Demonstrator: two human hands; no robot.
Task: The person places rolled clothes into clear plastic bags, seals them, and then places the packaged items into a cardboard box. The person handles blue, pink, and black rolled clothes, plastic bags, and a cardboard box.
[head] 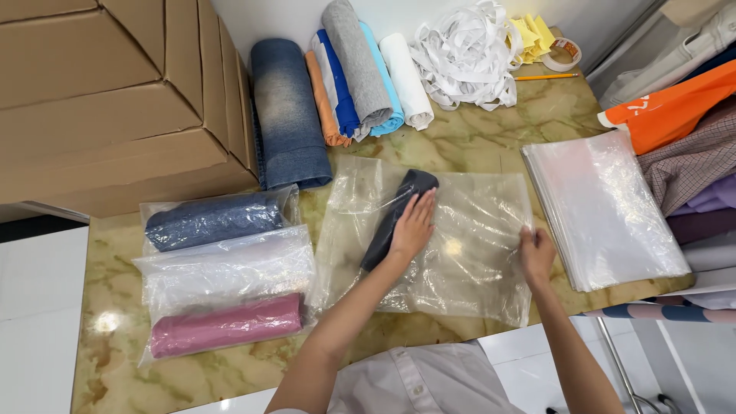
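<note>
On the marble table [491, 123], a dark rolled cloth [399, 215] lies inside one clear plastic bag [468, 253], beside three bagged rolls [222, 276] and five loose rolls [337, 84], the left hand [412, 226] pressing flat on it, fingers spread, while the right hand [537, 253] pinches the bag's edge.

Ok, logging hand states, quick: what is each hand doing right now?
Left hand: open, flat on the dark rolled cloth inside the clear bag.
Right hand: closed, gripping the clear bag's edge.
</note>
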